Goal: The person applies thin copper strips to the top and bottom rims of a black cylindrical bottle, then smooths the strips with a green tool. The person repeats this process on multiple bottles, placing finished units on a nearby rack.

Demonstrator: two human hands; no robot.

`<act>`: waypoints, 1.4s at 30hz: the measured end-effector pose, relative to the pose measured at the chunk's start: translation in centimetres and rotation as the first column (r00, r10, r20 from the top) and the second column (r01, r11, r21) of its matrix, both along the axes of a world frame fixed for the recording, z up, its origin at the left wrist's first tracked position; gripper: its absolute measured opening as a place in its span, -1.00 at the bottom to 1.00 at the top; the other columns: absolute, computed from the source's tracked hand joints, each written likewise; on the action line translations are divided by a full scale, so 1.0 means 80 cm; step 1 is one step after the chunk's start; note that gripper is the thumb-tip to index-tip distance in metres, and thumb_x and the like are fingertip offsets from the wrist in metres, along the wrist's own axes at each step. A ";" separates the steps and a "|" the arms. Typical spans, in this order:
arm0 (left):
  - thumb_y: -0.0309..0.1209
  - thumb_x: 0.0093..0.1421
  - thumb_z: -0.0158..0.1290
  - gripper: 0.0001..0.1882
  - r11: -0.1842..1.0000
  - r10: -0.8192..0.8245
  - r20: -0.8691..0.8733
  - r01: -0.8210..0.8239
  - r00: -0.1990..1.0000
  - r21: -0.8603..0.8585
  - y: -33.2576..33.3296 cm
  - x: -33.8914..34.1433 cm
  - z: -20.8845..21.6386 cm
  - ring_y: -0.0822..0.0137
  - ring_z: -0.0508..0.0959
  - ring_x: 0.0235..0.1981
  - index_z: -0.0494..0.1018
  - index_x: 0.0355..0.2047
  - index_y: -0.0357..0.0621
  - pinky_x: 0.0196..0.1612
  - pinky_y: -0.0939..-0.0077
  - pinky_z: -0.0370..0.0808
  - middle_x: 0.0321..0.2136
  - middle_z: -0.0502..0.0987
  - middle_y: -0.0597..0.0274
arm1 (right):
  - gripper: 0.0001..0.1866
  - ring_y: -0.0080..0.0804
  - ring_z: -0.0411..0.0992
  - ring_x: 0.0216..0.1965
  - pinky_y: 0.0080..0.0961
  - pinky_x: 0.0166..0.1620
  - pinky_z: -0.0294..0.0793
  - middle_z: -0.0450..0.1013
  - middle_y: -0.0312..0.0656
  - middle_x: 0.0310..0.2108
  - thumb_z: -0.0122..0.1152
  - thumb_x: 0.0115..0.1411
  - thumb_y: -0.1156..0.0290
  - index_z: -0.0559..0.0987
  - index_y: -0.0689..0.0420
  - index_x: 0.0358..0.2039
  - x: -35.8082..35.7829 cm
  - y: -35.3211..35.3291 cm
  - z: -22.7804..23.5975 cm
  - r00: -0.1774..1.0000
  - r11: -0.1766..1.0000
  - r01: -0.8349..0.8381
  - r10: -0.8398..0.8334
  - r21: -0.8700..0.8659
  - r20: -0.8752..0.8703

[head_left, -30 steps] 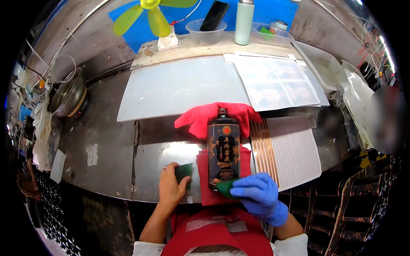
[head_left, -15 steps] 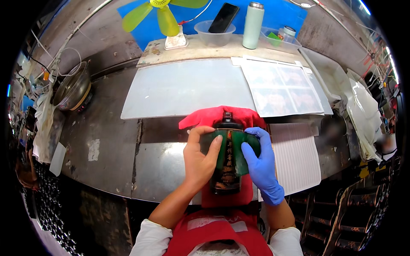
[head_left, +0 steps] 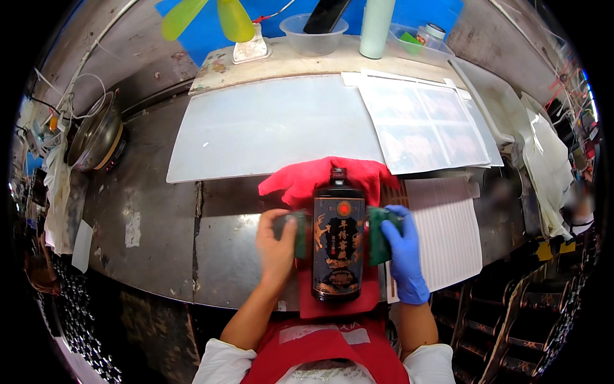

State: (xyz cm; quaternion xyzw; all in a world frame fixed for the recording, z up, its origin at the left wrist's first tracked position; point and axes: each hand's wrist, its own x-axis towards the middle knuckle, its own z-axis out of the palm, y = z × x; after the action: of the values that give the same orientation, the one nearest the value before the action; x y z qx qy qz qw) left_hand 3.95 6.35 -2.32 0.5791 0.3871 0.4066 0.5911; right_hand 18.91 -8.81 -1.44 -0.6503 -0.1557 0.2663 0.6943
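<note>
A dark bottle point(head_left: 338, 246) with a black, gold and red decorated front lies face up on a red cloth point(head_left: 300, 181), its neck pointing away from me. On its left side, my bare left hand point(head_left: 275, 246) pinches a dark green pad point(head_left: 300, 235). My right hand point(head_left: 403, 253), in a blue glove, grips another green pad point(head_left: 378, 238) at the bottle's right side. Both pads are close to the bottle's edges; whether they touch it I cannot tell. The left one is partly blurred.
A pale board point(head_left: 275, 128) and printed sheets point(head_left: 428, 125) lie beyond the cloth. White ribbed sheet point(head_left: 441, 230) is at right, a metal bowl point(head_left: 94, 134) at far left. On the back shelf stand a fan point(head_left: 236, 22), plastic bowl point(head_left: 313, 41) and flask point(head_left: 376, 29). Racks point(head_left: 524, 320) stand lower right.
My hands have moved apart, drawing the green pads off the bottle's front to its two sides. The bottle's decorated front now shows. The whole view has shifted slightly.
</note>
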 end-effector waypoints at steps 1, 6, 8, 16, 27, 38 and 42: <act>-0.51 0.14 0.05 -0.79 0.997 0.035 -0.053 -0.031 0.998 0.067 -0.005 -0.005 0.022 0.43 0.41 -0.26 0.34 -0.22 -0.24 -0.15 0.57 0.36 -0.32 0.41 0.22 | -0.71 -0.55 0.34 -0.16 -0.60 -0.09 0.39 0.37 -0.22 -0.17 0.05 0.17 0.52 0.36 0.17 -0.07 -0.001 -0.004 0.020 0.996 0.999 0.031 -0.030 -0.014 0.089; -0.48 0.13 0.10 -0.77 0.924 -0.107 -0.110 0.140 0.988 0.355 -0.046 0.004 0.052 0.42 0.42 -0.29 0.37 -0.22 -0.23 -0.19 0.56 0.37 -0.32 0.42 0.21 | -0.67 -0.37 0.40 -0.18 -0.50 -0.12 0.39 0.38 -0.10 -0.21 0.06 0.17 0.51 0.33 0.15 -0.04 -0.059 0.015 0.088 0.842 0.972 -0.089 0.190 -0.218 0.505; -0.46 0.15 0.08 -0.78 0.978 -0.097 -0.027 0.101 0.995 0.180 -0.045 0.000 0.038 0.41 0.40 -0.25 0.35 -0.21 -0.24 -0.14 0.57 0.34 -0.30 0.40 0.21 | -0.69 -0.46 0.34 -0.14 -0.53 -0.06 0.34 0.34 -0.18 -0.17 0.06 0.17 0.51 0.33 0.15 -0.05 -0.049 0.004 0.063 0.941 0.994 -0.060 0.087 -0.091 0.326; -0.46 0.14 0.05 -0.78 0.985 -0.080 -0.143 0.100 0.987 0.142 -0.029 -0.027 -0.025 0.38 0.38 -0.21 0.35 -0.22 -0.26 -0.08 0.53 0.31 -0.30 0.41 0.18 | -0.67 -0.54 0.32 -0.16 -0.60 -0.07 0.34 0.35 -0.26 -0.21 0.12 0.14 0.49 0.36 0.15 -0.06 -0.019 -0.023 -0.010 0.998 0.996 -0.058 0.060 -0.069 0.024; -0.47 0.18 0.04 -0.77 0.931 -0.074 -0.122 0.113 0.990 0.346 -0.073 -0.024 0.030 0.44 0.36 -0.25 0.33 -0.18 -0.26 -0.13 0.60 0.31 -0.28 0.37 0.23 | -0.69 -0.34 0.45 -0.26 -0.47 -0.18 0.43 0.43 -0.06 -0.24 0.04 0.19 0.49 0.34 0.18 -0.04 -0.082 -0.004 0.078 0.863 0.977 0.028 0.083 -0.210 0.499; -0.50 0.15 0.05 -0.77 0.980 -0.070 -0.187 0.103 0.980 0.173 -0.060 -0.042 -0.026 0.40 0.38 -0.17 0.34 -0.18 -0.28 -0.05 0.52 0.30 -0.24 0.41 0.18 | -0.61 -0.53 0.33 -0.10 -0.59 -0.01 0.33 0.35 -0.19 -0.12 0.06 0.19 0.48 0.29 0.19 0.04 -0.040 -0.024 -0.024 0.980 0.978 -0.060 0.096 0.199 -0.175; -0.48 0.16 0.04 -0.76 0.964 -0.044 -0.209 0.097 0.977 0.247 -0.055 -0.039 -0.024 0.38 0.39 -0.22 0.34 -0.17 -0.27 -0.09 0.52 0.33 -0.27 0.41 0.16 | -0.60 -0.54 0.38 -0.19 -0.62 -0.11 0.40 0.39 -0.20 -0.19 0.19 0.09 0.58 0.34 0.21 -0.05 -0.021 -0.003 -0.031 0.997 0.988 -0.014 0.026 0.155 -0.076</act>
State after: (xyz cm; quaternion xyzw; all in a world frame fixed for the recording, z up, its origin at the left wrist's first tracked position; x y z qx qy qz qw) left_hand 0.86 1.96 -4.23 0.7022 0.3685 0.3709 0.4832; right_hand 17.23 -9.05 -3.96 -0.5823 -0.1553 0.2856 0.7452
